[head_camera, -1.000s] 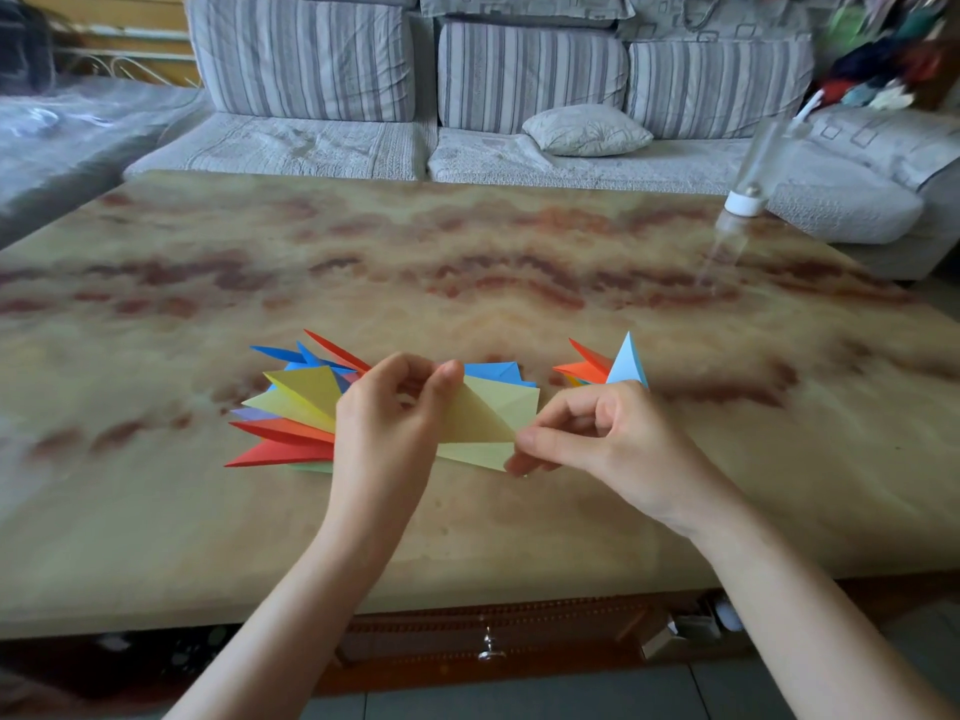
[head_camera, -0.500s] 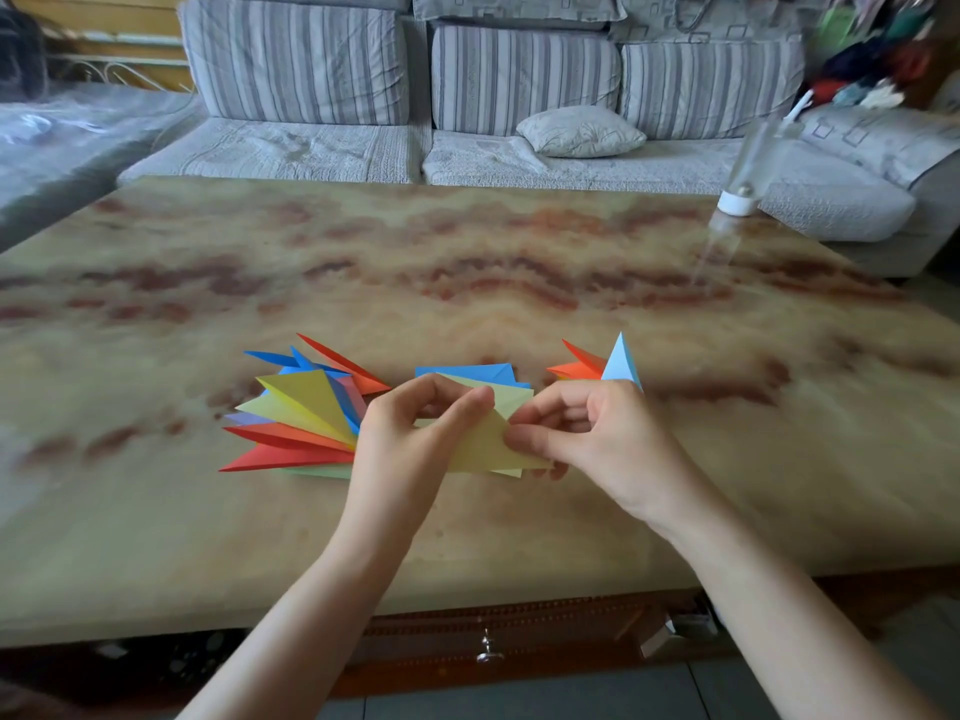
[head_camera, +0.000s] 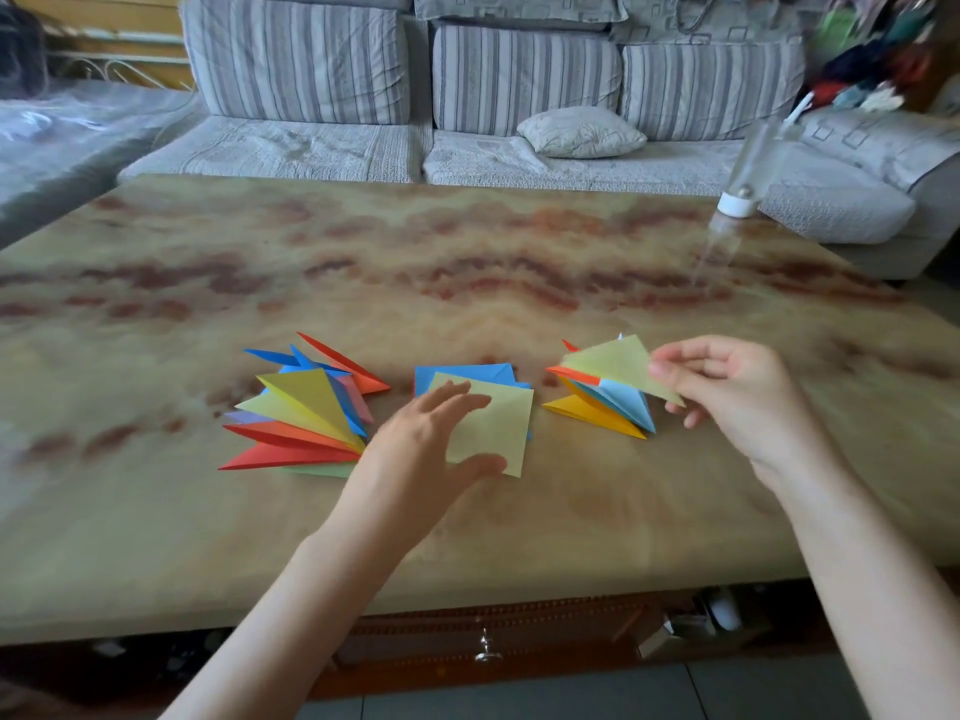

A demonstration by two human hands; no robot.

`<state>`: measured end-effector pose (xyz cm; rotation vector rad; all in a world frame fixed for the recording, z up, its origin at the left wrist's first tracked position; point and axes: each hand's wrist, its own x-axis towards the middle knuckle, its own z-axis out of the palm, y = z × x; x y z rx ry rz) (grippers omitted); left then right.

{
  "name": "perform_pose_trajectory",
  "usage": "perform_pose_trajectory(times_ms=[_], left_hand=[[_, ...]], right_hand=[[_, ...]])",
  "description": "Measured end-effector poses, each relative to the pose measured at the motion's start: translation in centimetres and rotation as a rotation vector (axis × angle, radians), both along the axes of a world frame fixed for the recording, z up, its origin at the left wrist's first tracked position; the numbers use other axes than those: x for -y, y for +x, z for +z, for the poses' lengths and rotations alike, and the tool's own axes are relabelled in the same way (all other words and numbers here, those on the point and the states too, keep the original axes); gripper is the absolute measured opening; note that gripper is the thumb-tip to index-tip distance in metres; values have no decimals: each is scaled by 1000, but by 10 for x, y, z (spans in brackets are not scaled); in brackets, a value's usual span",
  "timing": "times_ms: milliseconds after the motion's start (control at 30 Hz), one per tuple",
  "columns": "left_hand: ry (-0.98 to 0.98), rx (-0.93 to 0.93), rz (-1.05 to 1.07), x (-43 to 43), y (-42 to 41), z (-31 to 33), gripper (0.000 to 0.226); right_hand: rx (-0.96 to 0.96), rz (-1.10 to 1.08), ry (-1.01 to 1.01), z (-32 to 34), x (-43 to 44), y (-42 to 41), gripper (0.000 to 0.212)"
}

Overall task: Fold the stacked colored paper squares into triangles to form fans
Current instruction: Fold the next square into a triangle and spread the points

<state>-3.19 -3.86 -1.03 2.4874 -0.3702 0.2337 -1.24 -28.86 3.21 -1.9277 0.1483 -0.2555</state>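
Observation:
A small stack of paper squares (head_camera: 496,423), pale yellow on top and blue beneath, lies at the table's middle front. My left hand (head_camera: 415,449) hovers over its left side with fingers spread and relaxed. My right hand (head_camera: 727,392) pinches a folded pale yellow triangle (head_camera: 613,363) above the right fan (head_camera: 602,407), a cluster of orange, yellow and light blue triangles. A larger fan of folded triangles (head_camera: 301,413) in red, orange, yellow and blue lies to the left of the stack.
The marbled table (head_camera: 467,262) reaches to a striped grey sofa (head_camera: 519,85) with a cushion (head_camera: 582,131). A clear bottle with a white base (head_camera: 743,179) stands at the table's far right edge. A drawer knob (head_camera: 485,649) shows under the front edge.
Both hands were creasing the yellow sheet over the stack. Now my right hand has carried the folded triangle to the right fan, and my left hand has let go and opened over the stack.

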Motion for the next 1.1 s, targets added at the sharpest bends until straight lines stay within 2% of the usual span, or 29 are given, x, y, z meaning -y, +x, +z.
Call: perform_pose_trajectory(times_ms=[33,100,267,533,667,733,800,867,933,1033,1100], left_hand=[[39,-38,-31,0,1,-1,67],[60,-79,-67,0,2,-4,74],[76,-55,-67,-1,6,-9,56],[-1,12,-102,-6,7,-7,28],[-5,80,-120,-4,5,-7,51],[-16,114,-85,-4,4,-6,50],[-44,181,-61,-3,4,-4,48],[-80,212,-52,-2,3,0,44],[-138,205,-37,-2,2,3,36],[-230,230,-20,-2,0,6,30],[-254,242,-26,-3,0,7,27]], right_hand=[[-39,6,-64,-4,1,1,5],[-104,18,-183,-13,-2,3,4],[-173,-21,-401,-27,-4,6,18],[-207,-12,-635,-17,-8,-3,17],[-206,-24,-696,-9,-7,-8,19],[-133,-42,-692,-5,-7,-10,20],[13,-30,-585,0,-9,-12,17],[149,76,-386,7,-18,-15,11],[209,237,-271,11,-32,-20,8],[230,403,-272,0,-50,-22,32],[266,446,-342,-15,-60,-19,34]])
